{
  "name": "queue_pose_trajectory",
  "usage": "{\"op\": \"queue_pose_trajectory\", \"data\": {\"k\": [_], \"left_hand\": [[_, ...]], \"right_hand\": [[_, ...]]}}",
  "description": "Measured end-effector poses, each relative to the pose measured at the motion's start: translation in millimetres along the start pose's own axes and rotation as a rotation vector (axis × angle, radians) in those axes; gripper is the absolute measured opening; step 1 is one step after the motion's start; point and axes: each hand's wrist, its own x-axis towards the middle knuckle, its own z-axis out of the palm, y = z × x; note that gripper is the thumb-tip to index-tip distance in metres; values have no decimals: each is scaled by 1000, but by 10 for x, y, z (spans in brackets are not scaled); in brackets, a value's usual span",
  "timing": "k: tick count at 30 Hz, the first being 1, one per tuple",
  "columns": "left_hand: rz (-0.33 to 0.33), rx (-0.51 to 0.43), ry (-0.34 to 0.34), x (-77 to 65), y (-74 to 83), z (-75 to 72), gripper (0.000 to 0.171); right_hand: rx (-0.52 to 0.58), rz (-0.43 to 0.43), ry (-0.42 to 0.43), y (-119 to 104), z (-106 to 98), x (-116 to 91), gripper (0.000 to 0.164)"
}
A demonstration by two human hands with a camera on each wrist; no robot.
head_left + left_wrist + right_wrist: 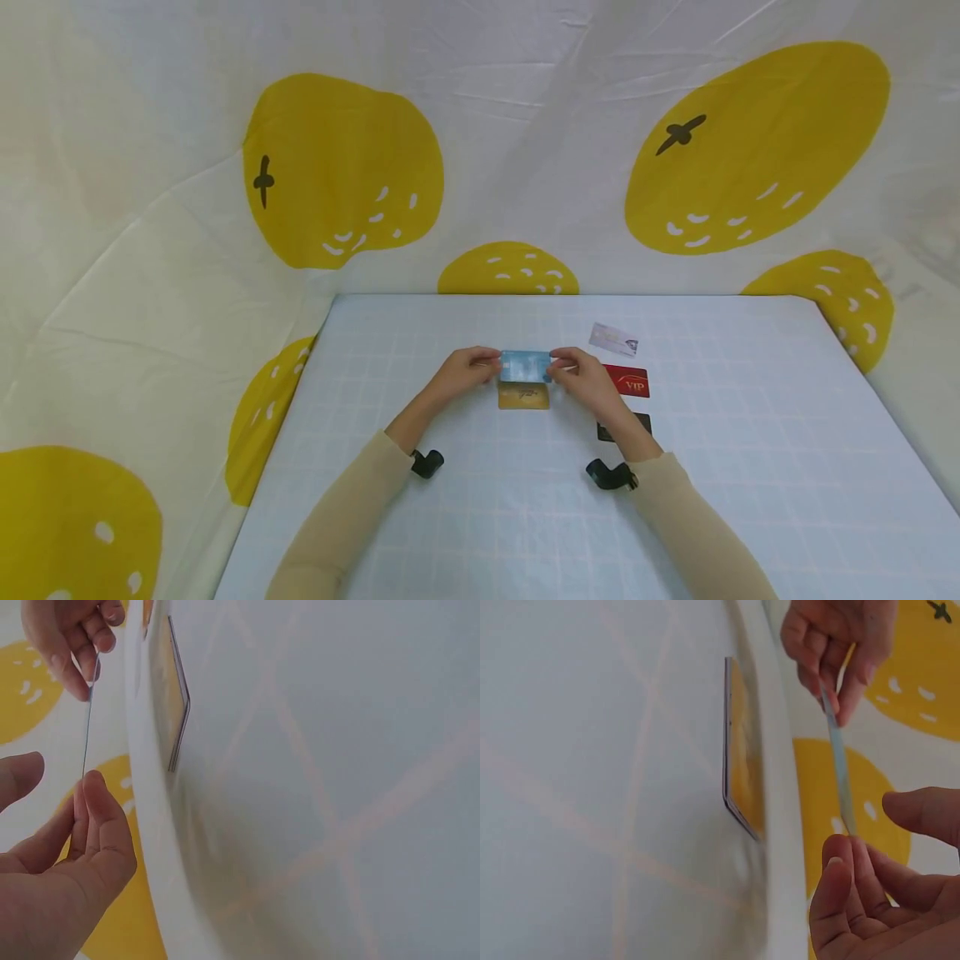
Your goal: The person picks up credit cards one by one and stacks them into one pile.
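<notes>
A light blue card [527, 367] is held up between both hands, above the table. My left hand [465, 371] pinches its left end, and my right hand [588, 385] pinches the right end. Seen edge-on, the blue card [88, 735] forms a thin line between the fingertips in the left wrist view. The right wrist view shows a narrow strip of its face [838, 757]. Just nearer than it, a gold card [523, 397] lies flat on the table; its edge [726, 735] looks layered, and its far part is hidden in the head view.
Right of the hands lie a silvery card [613, 339], a red VIP card [633, 382] and a black card [642, 423] partly covered by the right forearm. They rest on a pale checked tablecloth [750, 467]. A lemon-patterned sheet [525, 150] hangs behind the table.
</notes>
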Motion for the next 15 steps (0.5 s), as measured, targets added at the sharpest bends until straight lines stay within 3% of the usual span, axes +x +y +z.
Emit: {"op": "queue_pose_trajectory", "data": {"k": [7,15], "left_hand": [[-19,39,-18,-132,-43,30,38],[-11,82,-20,-170,-144,80,37]], "right_hand": [[-10,6,-22,64,36,-86,39],[-18,-10,-51,164,82,-94,34]]}}
